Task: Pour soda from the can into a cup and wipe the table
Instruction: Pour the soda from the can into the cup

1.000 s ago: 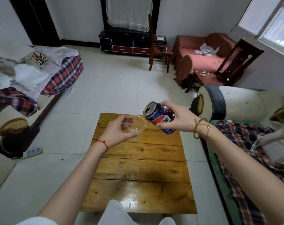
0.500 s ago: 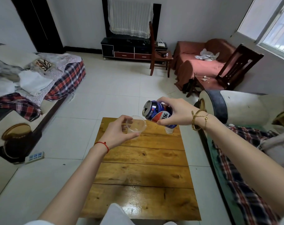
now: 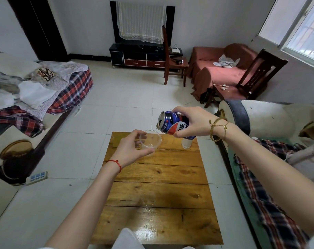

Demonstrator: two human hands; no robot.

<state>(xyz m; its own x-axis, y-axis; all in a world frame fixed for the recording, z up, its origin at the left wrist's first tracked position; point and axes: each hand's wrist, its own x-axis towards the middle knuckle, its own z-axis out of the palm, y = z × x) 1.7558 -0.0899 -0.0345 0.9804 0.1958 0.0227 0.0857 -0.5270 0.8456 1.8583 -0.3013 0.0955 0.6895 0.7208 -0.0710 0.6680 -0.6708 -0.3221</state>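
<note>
My right hand [image 3: 194,122] grips a blue soda can [image 3: 172,124], tipped to the left with its open top just above the rim of a clear plastic cup [image 3: 150,140]. A little liquid shows at the can's mouth. My left hand [image 3: 131,150] holds the cup by its side, above the far end of the wooden table [image 3: 158,193]. The cup looks nearly empty.
A second clear cup [image 3: 186,143] stands on the table's far right corner, partly behind the can. Wet glossy patches lie on the table's near end. A sofa [image 3: 271,177] flanks the right, a covered couch [image 3: 27,97] the left, tiled floor beyond.
The can has tipped further toward the cup and its mouth now sits over the rim. Both hands stayed close together above the table's far end.
</note>
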